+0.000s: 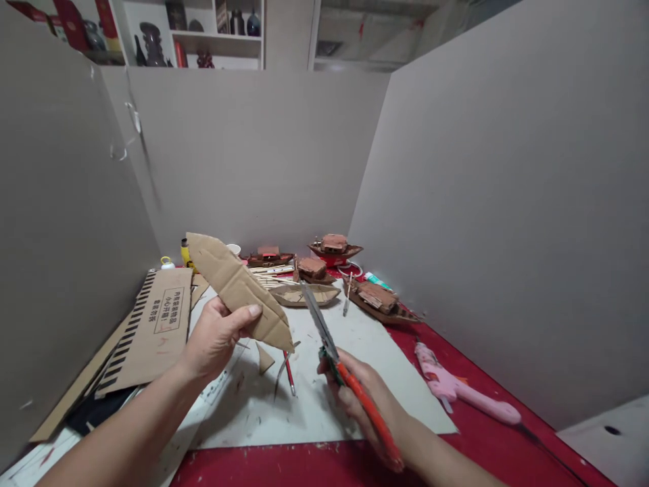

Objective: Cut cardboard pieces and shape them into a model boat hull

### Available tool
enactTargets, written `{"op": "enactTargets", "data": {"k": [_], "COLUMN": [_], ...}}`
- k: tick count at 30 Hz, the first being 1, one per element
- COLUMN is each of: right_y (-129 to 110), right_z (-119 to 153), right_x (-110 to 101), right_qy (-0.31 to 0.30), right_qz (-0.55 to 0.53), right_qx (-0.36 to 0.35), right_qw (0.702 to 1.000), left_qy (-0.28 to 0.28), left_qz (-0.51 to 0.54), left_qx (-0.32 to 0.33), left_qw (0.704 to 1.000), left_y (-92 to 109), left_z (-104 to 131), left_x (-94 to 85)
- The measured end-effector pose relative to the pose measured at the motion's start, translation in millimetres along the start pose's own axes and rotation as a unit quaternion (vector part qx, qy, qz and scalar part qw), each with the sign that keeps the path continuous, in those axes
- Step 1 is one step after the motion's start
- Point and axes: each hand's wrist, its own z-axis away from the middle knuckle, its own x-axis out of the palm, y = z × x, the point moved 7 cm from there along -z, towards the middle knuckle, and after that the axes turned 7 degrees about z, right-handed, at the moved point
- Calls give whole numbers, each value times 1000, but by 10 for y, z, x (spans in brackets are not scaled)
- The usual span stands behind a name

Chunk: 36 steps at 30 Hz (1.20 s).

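Observation:
A long, pointed piece of brown cardboard (238, 287) is pinched between the thumb and fingers of my left hand (215, 338), raised above the white sheet. Just to its right, my right hand (362, 392) grips red-handled scissors (368, 412), whose blades point up and away, apart from the cardboard. Below the cardboard lie a small triangular scrap (264, 359) and a red pencil (289, 373). Beyond my hands, a plain boat-shaped cardboard hull (307, 295) rests at the back of the sheet.
Brown model boats (378, 301) stand at the back and right. A pink glue gun (464, 392) lies on the red tabletop (284, 467) at the right. Printed cardboard (147, 331) is stacked at the left. Grey partitions (253, 155) enclose the table.

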Motion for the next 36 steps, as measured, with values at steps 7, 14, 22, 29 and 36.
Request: {"op": "enactTargets", "data": {"k": [7,14,22,29,36], "right_y": [-102,-147,-22,-60,-31], "right_z": [13,14,38,40,51], "right_x": [113,118,150,183,191], "right_qy": [-95,-100,-89,-111,-93], "right_qz": [45,52,47,59,50], "right_qx": [5,8,0,-3,-2], "right_qw": [994,994,995,992,994], "left_qy": [-13,-24,-26,-23,-11], "left_qz": [-16,-54,-63,-58,-50], "left_qx": [9,8,-5,9,8], "left_qw": [1000,998,998,998,999], "left_y": [14,-64,-126,-167,-195], "left_z": [12,-8,-14,-12,-1], "left_x": [-18,-25,-5,-8,1]}}
